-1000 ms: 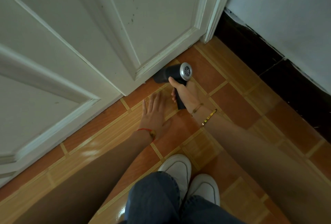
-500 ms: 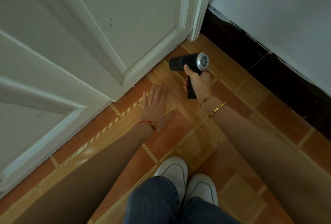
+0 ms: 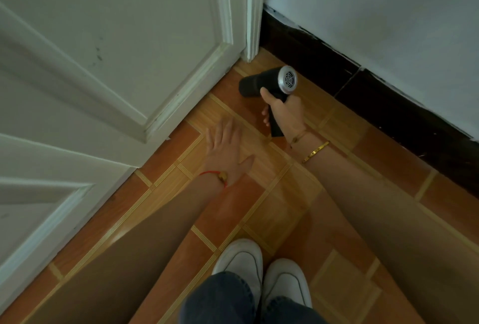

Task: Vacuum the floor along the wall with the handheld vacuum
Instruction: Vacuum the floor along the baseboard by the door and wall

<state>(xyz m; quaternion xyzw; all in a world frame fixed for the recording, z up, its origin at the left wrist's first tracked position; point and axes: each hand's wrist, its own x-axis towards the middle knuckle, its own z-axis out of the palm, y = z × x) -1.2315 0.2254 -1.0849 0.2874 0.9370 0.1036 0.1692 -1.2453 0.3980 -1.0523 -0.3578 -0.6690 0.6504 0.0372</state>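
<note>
My right hand (image 3: 285, 116) has its grip curled round the black handle of the handheld vacuum (image 3: 259, 82), thumb laid up against the barrel. My fingers wrap out of sight behind the handle, and only their tips show on its left side. The vacuum is low over the floor (image 3: 285, 207), near the corner where the door frame (image 3: 252, 12) meets the dark skirting (image 3: 388, 108) under the wall (image 3: 375, 12). Its silver grilled end faces up at me. The other end points toward the door (image 3: 129, 51) with its mouth turned away, so I cannot tell whether it touches the tiles. The handle's butt pokes out below my fist.

My left hand (image 3: 226, 150) lies flat, palm down on the floor, fingers straight and slightly spread, holding nothing, just off the door's bottom edge. A red cord (image 3: 210, 173) crosses that wrist. A gold bangle (image 3: 316, 152) and a thinner chain (image 3: 298, 138) ring the right one.

Both forearms run out at the bottom corners. My white shoes (image 3: 241, 261) show only their toes, the rest covered by jeans (image 3: 220, 300) that the lower edge cuts off.
</note>
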